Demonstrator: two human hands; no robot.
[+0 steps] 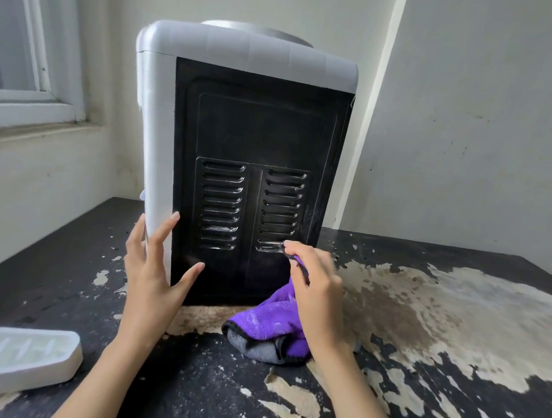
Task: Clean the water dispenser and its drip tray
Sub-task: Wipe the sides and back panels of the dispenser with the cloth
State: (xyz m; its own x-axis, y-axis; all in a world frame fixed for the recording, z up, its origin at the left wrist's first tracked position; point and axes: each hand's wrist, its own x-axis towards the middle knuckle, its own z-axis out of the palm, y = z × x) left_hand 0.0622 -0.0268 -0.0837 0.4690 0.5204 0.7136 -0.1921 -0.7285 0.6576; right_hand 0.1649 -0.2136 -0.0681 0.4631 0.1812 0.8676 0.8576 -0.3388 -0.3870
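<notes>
Closest, at the bottom left, the drip tray lies flat on the bench. It is white plastic, long with round corners, and has thin slots cut in its top. It sits well apart from the big machine.

The bench is black and rough. Its paint is peeling in many spots, and pale, bare patches show through, most of all on the right side.

A purple cloth is soft and fluffy, with a grey side and a dark edge. Most of it rests in a heap on the bench, just in front of the machine. The right hand pinches one corner of the cloth in a closed grip and presses it to a low slot on the right.

The left hand is open, fingers spread. It lies flat on the lower left corner of the water dispenser, with the thumb on the black panel and the fingers on the white side.

The water dispenser stands upright on the bench, its back to the camera. Its shell is smooth white plastic with round corners. The back panel is dark metal with two rows of slots low down. A grey round rim sits on top.

Behind are pale walls and a white window frame on the left.
</notes>
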